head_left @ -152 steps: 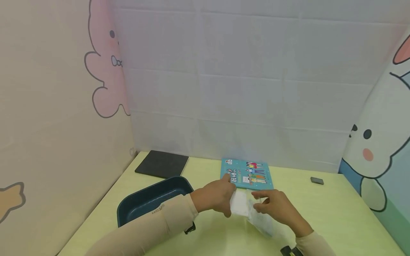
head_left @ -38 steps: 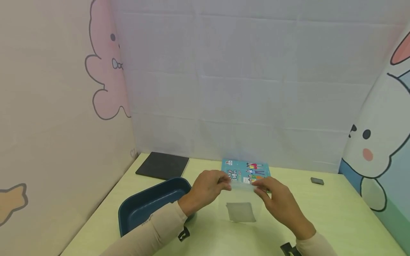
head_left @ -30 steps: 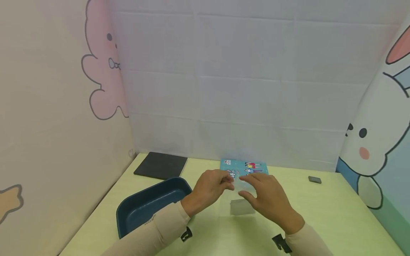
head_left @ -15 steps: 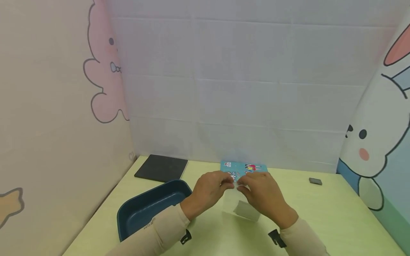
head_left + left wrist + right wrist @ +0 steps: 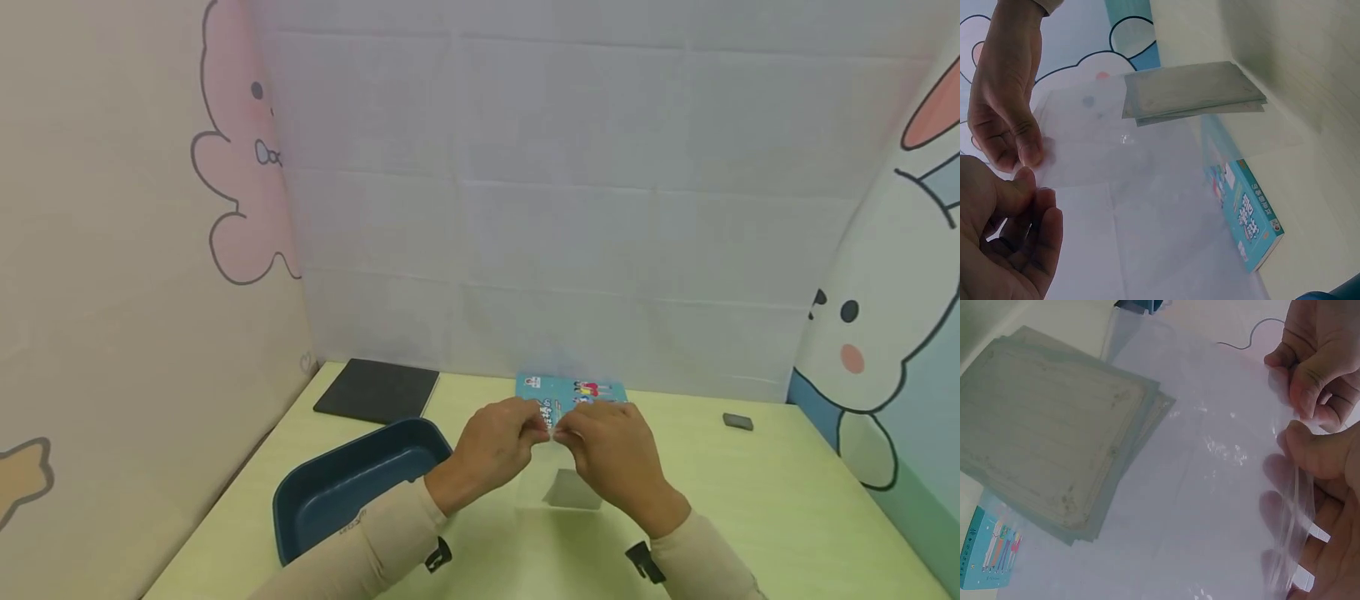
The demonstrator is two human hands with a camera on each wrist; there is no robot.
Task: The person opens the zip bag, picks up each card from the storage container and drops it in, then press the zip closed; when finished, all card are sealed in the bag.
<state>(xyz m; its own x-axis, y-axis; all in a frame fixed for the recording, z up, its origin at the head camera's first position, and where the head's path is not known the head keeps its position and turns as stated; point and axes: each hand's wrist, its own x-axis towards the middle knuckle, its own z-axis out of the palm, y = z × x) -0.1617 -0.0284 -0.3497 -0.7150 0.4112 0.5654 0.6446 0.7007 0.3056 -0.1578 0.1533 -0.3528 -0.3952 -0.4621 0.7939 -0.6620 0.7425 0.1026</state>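
A clear plastic zip bag (image 5: 1197, 469) hangs upright between my two hands, over the near side of the table. A few pale, grey-green sheets of paper (image 5: 1054, 425) lie loosely stacked in its lower part. My left hand (image 5: 491, 446) pinches the bag's top edge between thumb and fingers. Right beside it, my right hand (image 5: 622, 458) pinches the same edge, the two thumbs almost meeting. In the right wrist view, several right fingers (image 5: 1279, 506) show through the film. The teal book (image 5: 566, 387) lies behind the hands, partly hidden by them.
A dark blue tub (image 5: 360, 475) stands on the left of the pale yellow table (image 5: 750, 500), with my left sleeve across its near side. A black flat notebook (image 5: 377, 390) lies at the back left. A small grey block (image 5: 738, 422) sits at the right.
Earlier my left hand held white paper at the bag lying low; the bag now hangs upright with papers inside. My right hand has slid left along the top edge to meet the left.
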